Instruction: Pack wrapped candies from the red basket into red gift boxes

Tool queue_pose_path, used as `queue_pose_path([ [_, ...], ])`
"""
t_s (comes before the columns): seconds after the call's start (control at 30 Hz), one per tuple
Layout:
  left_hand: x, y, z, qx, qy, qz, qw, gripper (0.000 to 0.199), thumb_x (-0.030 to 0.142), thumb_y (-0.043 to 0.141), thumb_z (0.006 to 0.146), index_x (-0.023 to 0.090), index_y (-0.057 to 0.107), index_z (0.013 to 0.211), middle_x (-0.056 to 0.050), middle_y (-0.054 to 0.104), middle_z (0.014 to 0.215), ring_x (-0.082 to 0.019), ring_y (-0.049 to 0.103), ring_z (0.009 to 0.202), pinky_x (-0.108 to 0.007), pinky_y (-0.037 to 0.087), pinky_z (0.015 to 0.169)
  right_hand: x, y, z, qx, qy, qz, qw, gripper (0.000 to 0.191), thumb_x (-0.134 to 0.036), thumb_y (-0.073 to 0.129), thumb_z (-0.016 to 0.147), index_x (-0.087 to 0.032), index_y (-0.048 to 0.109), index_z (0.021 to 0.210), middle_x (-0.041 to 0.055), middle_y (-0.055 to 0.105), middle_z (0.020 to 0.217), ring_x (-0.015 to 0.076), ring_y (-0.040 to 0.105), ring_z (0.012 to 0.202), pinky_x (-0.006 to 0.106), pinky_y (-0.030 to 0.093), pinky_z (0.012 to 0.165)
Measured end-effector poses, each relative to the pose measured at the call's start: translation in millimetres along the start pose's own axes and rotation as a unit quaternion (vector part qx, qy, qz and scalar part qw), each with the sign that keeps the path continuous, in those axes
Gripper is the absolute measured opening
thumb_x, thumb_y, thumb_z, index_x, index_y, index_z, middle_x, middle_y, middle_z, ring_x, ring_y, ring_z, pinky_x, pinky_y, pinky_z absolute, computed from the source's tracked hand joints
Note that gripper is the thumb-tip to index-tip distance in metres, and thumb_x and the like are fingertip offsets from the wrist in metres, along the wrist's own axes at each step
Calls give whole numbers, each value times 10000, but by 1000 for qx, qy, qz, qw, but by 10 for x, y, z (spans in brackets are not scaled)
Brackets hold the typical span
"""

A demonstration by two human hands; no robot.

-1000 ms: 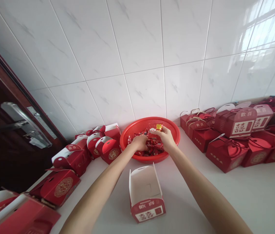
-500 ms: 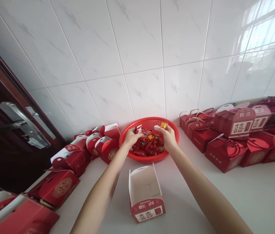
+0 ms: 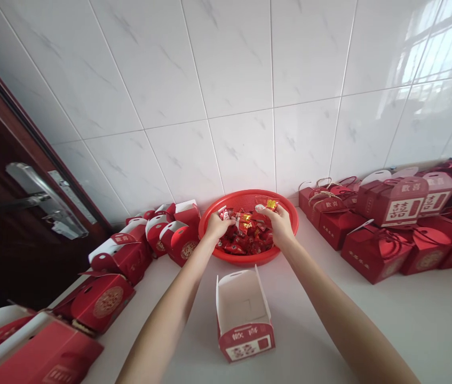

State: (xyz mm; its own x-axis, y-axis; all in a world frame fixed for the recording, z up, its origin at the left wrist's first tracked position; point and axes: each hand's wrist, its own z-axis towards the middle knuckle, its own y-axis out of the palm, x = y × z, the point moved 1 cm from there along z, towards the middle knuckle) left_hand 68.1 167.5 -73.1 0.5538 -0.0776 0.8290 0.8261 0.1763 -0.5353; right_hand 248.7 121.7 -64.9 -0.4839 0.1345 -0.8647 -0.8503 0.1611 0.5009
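A red plastic basket (image 3: pixel 245 260) against the wall holds a heap of red-wrapped candies (image 3: pixel 245 242). Over its left side, my left hand (image 3: pixel 217 225) is closed on wrapped candies (image 3: pixel 226 213), one with white lettering. My right hand (image 3: pixel 279 223), over the right side, grips wrapped candies (image 3: pixel 266 205) in red and gold between thumb and fingers. How many pieces each hand has I cannot tell. Nearer to me, between my forearms, stands an open box (image 3: pixel 245 338), red outside and white inside, with nothing in it.
Several red gift boxes (image 3: pixel 119 256) line the left side of the white table (image 3: pixel 301 330). More closed gift boxes (image 3: pixel 373 253) with cord handles are stacked at the right. A tiled wall (image 3: pixel 242 149) rises behind the basket; a dark door (image 3: pixel 9 224) is at left.
A red and gold wrapped candy now shows higher beside my left fingers. Both hands remain over the basket. The whole view has shifted slightly.
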Motion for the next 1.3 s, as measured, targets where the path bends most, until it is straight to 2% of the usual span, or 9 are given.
queue_pose_path([
  [0.23,-43,2,21,6,4,112,994,204,266,678,796,203,724,984,-28,780,951,-230,724,938,-269,559,736,2,1,-9,-10,-1,5,1000,278,-263,799,566,-212,623,775,19,732,848,221,707,829,295,587,628],
  [0.37,-29,43,8,-5,19,207,978,467,178,776,668,214,683,1124,-87,753,1128,-288,676,1090,-306,518,847,10,0,-5,-16,-1,1,1000,268,-270,790,580,-218,623,783,9,721,827,217,705,820,307,592,648],
  [0.53,100,54,-87,-19,49,309,950,549,246,765,717,220,647,1252,-132,648,1322,-341,544,1275,-387,443,1013,16,4,-5,-14,0,4,1000,255,-260,788,583,-215,613,763,3,711,805,210,699,808,302,590,639],
  [0.67,231,46,-181,-74,102,360,924,304,156,675,765,265,762,1035,-74,665,1264,-306,536,1263,-395,373,1108,15,4,-15,-19,-4,6,1000,260,-252,792,580,-209,609,759,17,722,829,212,696,810,306,597,646],
  [0.83,234,90,-223,-146,81,398,902,155,115,746,601,232,752,703,-117,691,1123,-401,510,1241,-565,379,1068,19,-4,-14,-28,-9,11,999,253,-270,795,590,-218,614,760,7,717,824,208,692,819,318,603,672],
  [0.97,190,100,-207,-157,76,369,913,156,102,776,554,221,740,648,-148,690,1156,-440,472,1285,-657,298,1093,26,0,-8,-31,-11,15,999,235,-252,787,592,-213,621,755,1,703,799,203,690,804,307,598,657],
  [1.1,143,79,-171,-131,79,296,943,163,85,797,534,209,702,580,-118,743,993,-430,536,1233,-625,323,1098,21,9,-20,-29,-12,14,999,261,-267,803,585,-212,611,752,-4,697,780,202,686,788,319,595,666],
  [1.2,114,57,-125,-84,97,193,973,76,158,756,675,212,740,726,-87,760,921,-349,643,1100,-521,435,1042,17,7,-26,-27,-11,11,1000,267,-274,804,582,-210,613,758,-3,702,783,206,689,792,318,591,658],
  [1.3,86,28,-77,-29,126,61,990,145,254,638,834,195,733,925,-72,766,1007,-256,695,1001,-391,525,940,19,0,-21,-23,-9,10,1000,268,-271,802,585,-208,623,775,8,720,815,215,701,802,316,590,650],
])
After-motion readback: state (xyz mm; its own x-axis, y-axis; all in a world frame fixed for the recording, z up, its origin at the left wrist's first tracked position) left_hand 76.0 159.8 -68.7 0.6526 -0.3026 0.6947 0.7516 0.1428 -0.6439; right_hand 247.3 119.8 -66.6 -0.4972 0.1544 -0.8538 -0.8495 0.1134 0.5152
